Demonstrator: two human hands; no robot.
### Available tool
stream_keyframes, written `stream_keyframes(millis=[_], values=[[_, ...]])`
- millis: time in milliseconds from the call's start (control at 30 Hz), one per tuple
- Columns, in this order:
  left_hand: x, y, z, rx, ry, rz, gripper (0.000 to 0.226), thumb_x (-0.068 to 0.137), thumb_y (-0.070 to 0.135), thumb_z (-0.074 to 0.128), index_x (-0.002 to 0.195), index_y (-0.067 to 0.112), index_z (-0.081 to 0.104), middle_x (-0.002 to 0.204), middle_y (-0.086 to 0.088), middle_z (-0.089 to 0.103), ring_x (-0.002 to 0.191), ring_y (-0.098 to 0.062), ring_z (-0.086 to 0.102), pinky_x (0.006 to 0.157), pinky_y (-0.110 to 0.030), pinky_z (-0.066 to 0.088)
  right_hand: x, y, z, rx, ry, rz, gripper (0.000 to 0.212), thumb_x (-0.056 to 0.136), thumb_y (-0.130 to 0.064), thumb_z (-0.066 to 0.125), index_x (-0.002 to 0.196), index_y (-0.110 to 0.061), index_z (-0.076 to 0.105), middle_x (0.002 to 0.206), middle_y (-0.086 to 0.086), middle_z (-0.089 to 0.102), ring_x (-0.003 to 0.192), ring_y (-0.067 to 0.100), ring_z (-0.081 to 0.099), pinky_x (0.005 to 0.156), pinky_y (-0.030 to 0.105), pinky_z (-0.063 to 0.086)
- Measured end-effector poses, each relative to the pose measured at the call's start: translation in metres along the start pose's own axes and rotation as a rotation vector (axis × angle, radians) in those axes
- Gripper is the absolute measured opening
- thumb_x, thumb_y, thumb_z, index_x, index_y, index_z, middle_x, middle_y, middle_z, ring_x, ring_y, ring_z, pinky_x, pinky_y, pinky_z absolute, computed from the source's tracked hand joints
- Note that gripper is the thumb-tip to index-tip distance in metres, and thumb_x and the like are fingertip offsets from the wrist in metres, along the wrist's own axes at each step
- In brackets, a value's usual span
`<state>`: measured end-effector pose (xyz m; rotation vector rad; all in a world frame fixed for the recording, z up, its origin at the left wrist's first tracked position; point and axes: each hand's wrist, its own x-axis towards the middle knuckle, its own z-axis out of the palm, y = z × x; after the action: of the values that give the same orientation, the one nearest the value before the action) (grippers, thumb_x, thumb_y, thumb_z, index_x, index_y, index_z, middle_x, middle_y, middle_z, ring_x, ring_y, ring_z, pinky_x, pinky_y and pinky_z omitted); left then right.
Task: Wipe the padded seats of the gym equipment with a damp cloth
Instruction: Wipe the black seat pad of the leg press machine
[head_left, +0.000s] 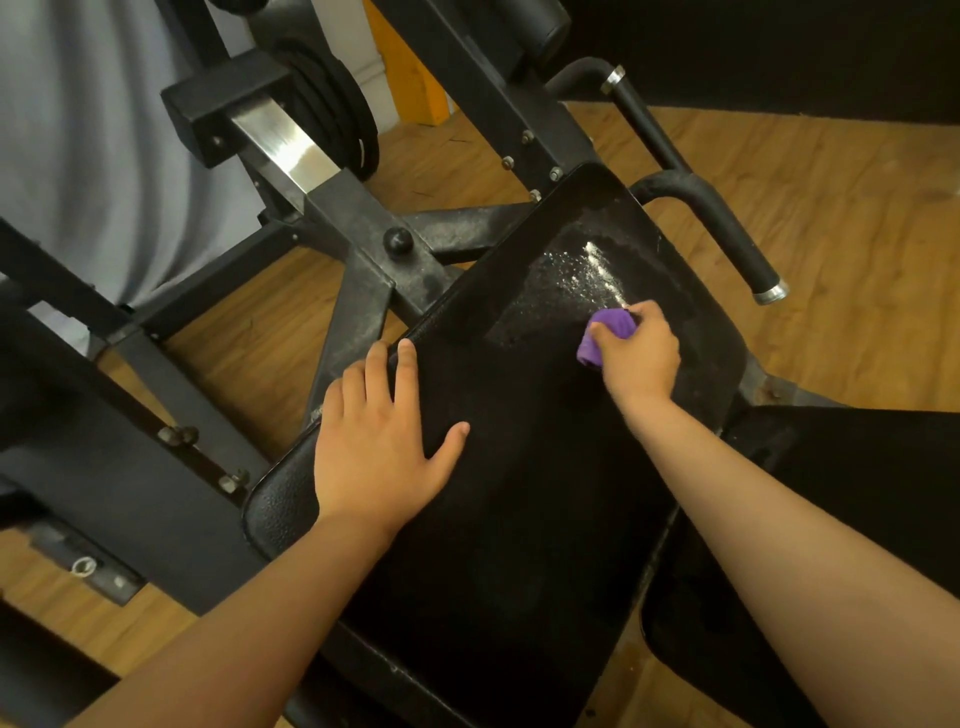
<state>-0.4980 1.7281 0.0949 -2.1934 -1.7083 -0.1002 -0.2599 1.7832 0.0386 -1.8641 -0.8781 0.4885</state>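
Right hand (641, 353) bunches purple cloth (605, 335) mid-frame, pressing it on padded seat (519, 493) below wet sheen. Left hand (382, 441) flat, fingers spread, likely bracing pad.

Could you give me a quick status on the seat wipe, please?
Right hand grips purple cloth on padded seat. Left hand flat on seat edge. Wet patch beyond cloth; nothing blocking.

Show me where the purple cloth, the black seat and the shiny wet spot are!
purple cloth (597, 340): head view, on its bunched fabric left of the gripping fingers.
black seat (519, 493): head view, on the bare pad middle.
wet spot (582, 267): head view, on its glistening middle.
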Motion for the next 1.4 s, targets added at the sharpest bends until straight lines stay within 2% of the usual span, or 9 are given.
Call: stream_keyframes(millis=[133,233,400,600,733,933,1067,1233,1400], values=[[0.000,0.001,0.001,0.000,0.001,0.000,0.088,0.085,0.069,0.034,0.146,0.006,0.030,0.142,-0.018,0.041,0.122,-0.034,0.045,0.097,-0.045,0.041,-0.018,-0.028,0.017,0.087,-0.029,-0.139,0.012,0.089,-0.014,0.062,0.091,-0.017,0.050,0.085,-0.005,0.057,0.077,0.010,0.056,0.058,0.015,0.036],[0.001,0.001,0.001,0.002,-0.006,-0.009,0.089,0.084,0.070,0.035,0.147,0.007,0.030,0.144,-0.017,0.040,0.124,-0.033,0.044,0.099,-0.045,0.041,-0.040,-0.055,0.031,0.195,-0.136,-0.301,0.011,0.086,-0.015,0.065,0.089,-0.017,0.054,0.083,-0.004,0.060,0.077,0.011,0.059,0.067,0.025,0.049],[0.001,0.000,0.002,0.003,-0.001,-0.001,0.089,0.085,0.070,0.037,0.148,0.008,0.029,0.145,-0.018,0.039,0.124,-0.033,0.043,0.100,-0.045,0.041,-0.045,-0.063,0.037,0.167,-0.326,-0.491,0.017,0.085,-0.023,0.069,0.097,-0.018,0.059,0.091,-0.004,0.063,0.086,0.011,0.062,0.073,0.028,0.052],[0.001,0.002,0.001,-0.004,0.000,-0.013,0.089,0.084,0.070,0.036,0.147,0.007,0.030,0.144,-0.018,0.040,0.123,-0.034,0.044,0.100,-0.046,0.042,0.004,-0.027,0.012,0.074,-0.072,-0.245,0.020,0.090,-0.028,0.063,0.103,-0.015,0.057,0.092,-0.002,0.059,0.088,0.017,0.060,0.071,0.023,0.042],[0.001,0.002,0.001,-0.005,0.010,-0.016,0.090,0.083,0.071,0.036,0.145,0.007,0.033,0.142,-0.018,0.042,0.121,-0.035,0.045,0.098,-0.046,0.042,0.006,-0.026,0.014,-0.066,-0.050,-0.137,0.028,0.096,-0.033,0.054,0.116,-0.013,0.051,0.099,0.000,0.056,0.096,0.019,0.058,0.072,0.028,0.040],[0.001,0.002,0.002,-0.003,0.015,-0.015,0.090,0.083,0.072,0.042,0.145,0.007,0.032,0.142,-0.018,0.042,0.122,-0.035,0.045,0.099,-0.046,0.043,-0.011,-0.071,0.030,0.023,-0.280,-0.318,0.032,0.095,-0.014,0.050,0.127,-0.011,0.050,0.122,0.006,0.046,0.096,0.009,0.044,0.080,0.021,0.035],[0.001,0.002,0.002,-0.007,0.017,-0.017,0.089,0.083,0.071,0.040,0.145,0.007,0.033,0.142,-0.018,0.042,0.121,-0.035,0.045,0.098,-0.047,0.043,-0.002,-0.076,0.033,0.070,-0.270,-0.361,0.027,0.092,-0.016,0.056,0.119,-0.014,0.055,0.117,0.007,0.055,0.104,0.018,0.054,0.089,0.030,0.046],[0.001,0.003,0.003,-0.013,0.025,-0.020,0.089,0.083,0.071,0.040,0.145,0.007,0.033,0.141,-0.018,0.042,0.121,-0.035,0.045,0.099,-0.047,0.043,0.025,-0.036,0.016,0.135,-0.040,-0.136,0.031,0.093,-0.019,0.060,0.120,-0.014,0.047,0.110,-0.002,0.053,0.099,0.009,0.054,0.072,0.013,0.040],[0.001,0.003,0.003,-0.009,0.025,-0.027,0.089,0.082,0.071,0.039,0.144,0.007,0.034,0.141,-0.018,0.043,0.121,-0.036,0.046,0.098,-0.047,0.043,0.024,-0.039,0.020,0.149,0.001,-0.176,0.025,0.089,-0.016,0.063,0.110,-0.016,0.048,0.101,-0.002,0.057,0.087,0.007,0.057,0.061,0.010,0.038]])
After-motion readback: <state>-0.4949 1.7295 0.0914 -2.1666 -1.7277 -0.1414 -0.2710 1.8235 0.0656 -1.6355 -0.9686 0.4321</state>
